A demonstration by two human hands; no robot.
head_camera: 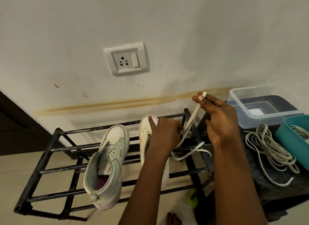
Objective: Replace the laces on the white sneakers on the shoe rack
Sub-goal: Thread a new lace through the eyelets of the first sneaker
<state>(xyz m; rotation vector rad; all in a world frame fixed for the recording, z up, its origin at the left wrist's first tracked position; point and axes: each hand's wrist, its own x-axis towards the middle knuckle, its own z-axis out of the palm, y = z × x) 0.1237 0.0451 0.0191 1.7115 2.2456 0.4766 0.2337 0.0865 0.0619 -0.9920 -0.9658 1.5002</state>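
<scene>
White wall backs the black shoe rack. Both white sneakers sit on its top rails, the laceless sneaker mid-rack and the other sneaker toward the right end. My left grip steadies that shoe and pinches the lace by the eyelets. My right grip pinches its tip, raised. I should pull in line with the eyelet, keeping the lace flat and the shoe firm.
</scene>
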